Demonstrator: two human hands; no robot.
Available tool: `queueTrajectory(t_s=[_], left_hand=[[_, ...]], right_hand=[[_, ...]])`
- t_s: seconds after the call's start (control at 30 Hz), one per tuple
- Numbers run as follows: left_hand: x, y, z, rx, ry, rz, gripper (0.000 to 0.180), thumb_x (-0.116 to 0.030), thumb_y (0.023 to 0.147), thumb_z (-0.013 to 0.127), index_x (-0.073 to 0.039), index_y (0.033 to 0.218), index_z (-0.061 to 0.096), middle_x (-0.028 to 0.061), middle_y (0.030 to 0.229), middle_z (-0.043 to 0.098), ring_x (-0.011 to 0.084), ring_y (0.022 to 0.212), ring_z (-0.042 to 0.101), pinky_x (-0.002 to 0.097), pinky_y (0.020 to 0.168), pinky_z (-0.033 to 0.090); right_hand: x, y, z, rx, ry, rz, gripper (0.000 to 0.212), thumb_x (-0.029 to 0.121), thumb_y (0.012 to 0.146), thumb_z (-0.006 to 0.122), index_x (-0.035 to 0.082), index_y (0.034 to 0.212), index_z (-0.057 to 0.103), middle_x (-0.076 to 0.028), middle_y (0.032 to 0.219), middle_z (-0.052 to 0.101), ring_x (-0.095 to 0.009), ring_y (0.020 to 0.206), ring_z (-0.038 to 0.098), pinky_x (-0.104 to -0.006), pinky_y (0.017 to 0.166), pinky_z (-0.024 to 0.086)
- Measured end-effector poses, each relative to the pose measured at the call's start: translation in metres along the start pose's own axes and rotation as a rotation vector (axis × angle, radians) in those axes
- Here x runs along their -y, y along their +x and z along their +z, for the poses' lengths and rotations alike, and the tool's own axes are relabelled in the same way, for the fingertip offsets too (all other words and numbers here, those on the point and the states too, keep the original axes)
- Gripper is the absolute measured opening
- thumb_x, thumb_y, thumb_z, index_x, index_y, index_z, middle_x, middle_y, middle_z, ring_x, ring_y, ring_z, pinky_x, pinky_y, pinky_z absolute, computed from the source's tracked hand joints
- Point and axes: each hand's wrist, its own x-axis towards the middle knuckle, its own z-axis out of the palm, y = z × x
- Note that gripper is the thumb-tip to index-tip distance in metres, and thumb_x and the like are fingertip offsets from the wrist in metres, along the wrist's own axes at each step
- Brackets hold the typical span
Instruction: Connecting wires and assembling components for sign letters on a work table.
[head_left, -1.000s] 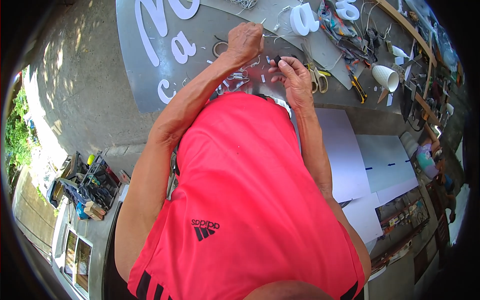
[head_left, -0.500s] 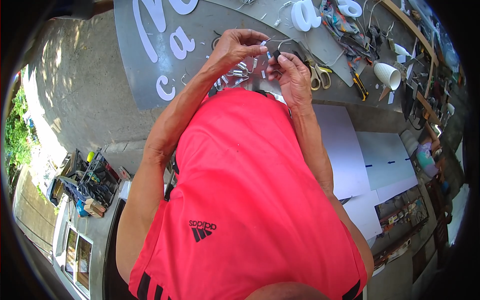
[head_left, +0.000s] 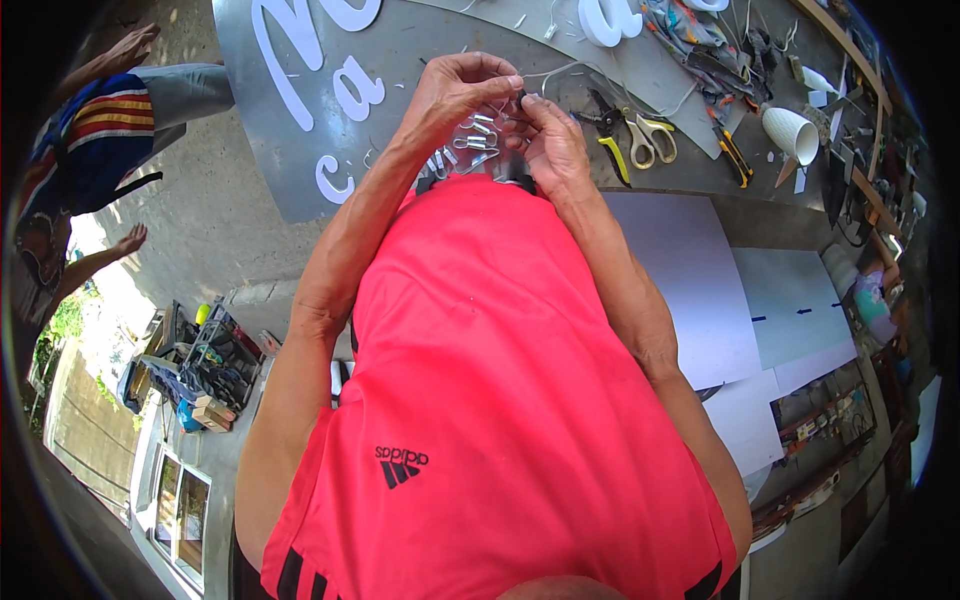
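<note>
Two hands (head_left: 447, 95) (head_left: 556, 148) at one small black piece (head_left: 520, 98)

dark piece (head_left: 520, 97) mostly hidden by the fingers (head_left: 543, 112) of left hand (head_left: 447, 98) and right hand (head_left: 555, 150), its shape unclear, thick white letter (head_left: 605, 36) at far right cut off by top edge, person (head_left: 108, 130) at left partly lost in darkness

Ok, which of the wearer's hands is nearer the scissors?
The right. The right hand is to the left of the scissors, not touching them; the left hand is farther left, beyond the right hand.
</note>
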Motion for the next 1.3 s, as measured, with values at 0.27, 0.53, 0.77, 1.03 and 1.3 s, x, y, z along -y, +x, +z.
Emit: queueTrajectory(t_s=[0.27, 0.53, 0.77, 1.03, 1.3], left_hand=[[0.004, 0.002, -0.008, -0.033, -0.052, -0.050, 0.022, -0.015, 0.090, 0.078, 0.001, 0.104, 0.073, 0.0093, 0.086, 0.074, 0.0152, 0.074, 0.072, 0.0284, 0.070, 0.059], [0.003, 0.004, -0.009, -0.065, 0.038, -0.089, 0.026, -0.018, 0.089, 0.080, 0.002, 0.105, 0.073, 0.0108, 0.087, 0.075, 0.0151, 0.075, 0.072, 0.0281, 0.069, 0.059], [0.004, 0.005, -0.011, -0.044, 0.042, -0.088, 0.027, -0.020, 0.090, 0.079, 0.002, 0.105, 0.074, 0.0100, 0.087, 0.075, 0.0146, 0.074, 0.072, 0.0275, 0.069, 0.059], [0.003, 0.005, -0.010, -0.047, 0.052, -0.086, 0.026, -0.020, 0.090, 0.079, 0.001, 0.104, 0.074, 0.0092, 0.087, 0.074, 0.0141, 0.076, 0.072, 0.0266, 0.068, 0.058], [0.000, 0.004, -0.004, -0.095, 0.008, -0.083, 0.029, -0.016, 0.089, 0.078, 0.005, 0.108, 0.073, 0.0114, 0.088, 0.075, 0.0150, 0.072, 0.071, 0.0266, 0.065, 0.057]], right_hand=[[0.000, 0.010, 0.008, 0.047, -0.057, -0.177, 0.016, 0.016, 0.097, 0.070, 0.006, 0.108, 0.069, -0.006, 0.088, 0.074, -0.015, 0.076, 0.070, -0.0275, 0.062, 0.051], [0.002, 0.012, 0.010, 0.091, -0.042, -0.166, 0.014, 0.017, 0.097, 0.070, 0.007, 0.107, 0.070, -0.005, 0.089, 0.074, -0.016, 0.075, 0.070, -0.0269, 0.062, 0.050], [0.006, 0.013, 0.010, 0.110, -0.062, -0.166, 0.014, 0.016, 0.097, 0.070, 0.005, 0.105, 0.069, -0.008, 0.088, 0.075, -0.019, 0.076, 0.071, -0.0271, 0.062, 0.050], [0.009, 0.013, 0.009, 0.114, -0.071, -0.160, 0.013, 0.015, 0.095, 0.072, 0.005, 0.103, 0.070, -0.007, 0.086, 0.074, -0.016, 0.075, 0.069, -0.0266, 0.062, 0.050], [0.011, 0.011, 0.011, 0.108, -0.078, -0.188, 0.014, 0.014, 0.094, 0.073, 0.006, 0.105, 0.073, -0.003, 0.086, 0.073, -0.011, 0.075, 0.065, -0.0259, 0.060, 0.049]])
